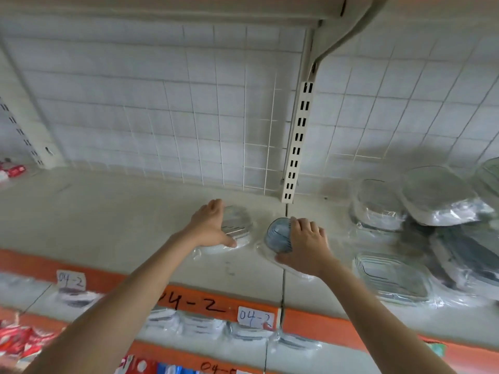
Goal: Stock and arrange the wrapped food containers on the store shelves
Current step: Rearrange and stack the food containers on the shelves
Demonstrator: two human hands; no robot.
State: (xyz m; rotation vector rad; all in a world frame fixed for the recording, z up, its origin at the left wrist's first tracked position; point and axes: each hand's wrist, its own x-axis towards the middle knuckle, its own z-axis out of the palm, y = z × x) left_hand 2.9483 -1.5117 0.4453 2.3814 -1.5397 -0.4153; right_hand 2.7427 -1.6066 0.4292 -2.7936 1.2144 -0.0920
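Observation:
Two wrapped round containers sit mid-shelf on the pale shelf [108, 211]. My left hand [209, 225] rests against the left side of a clear wrapped container with a grey lid [237, 225], thumb at its front edge. My right hand [305, 244] grips a bluish ribbed wrapped container [278, 234] from its right side, fingers over its top and thumb at its base. Both containers stand on the shelf surface, a short gap between them.
Several larger wrapped glass containers [378, 203] and a rectangular dish [391, 276] crowd the right of the shelf. A slotted upright [297, 141] and wire grid back the shelf. Orange edge strips with "04-2" labels [255, 317] front it. More wrapped containers [202, 323] lie on the shelf below.

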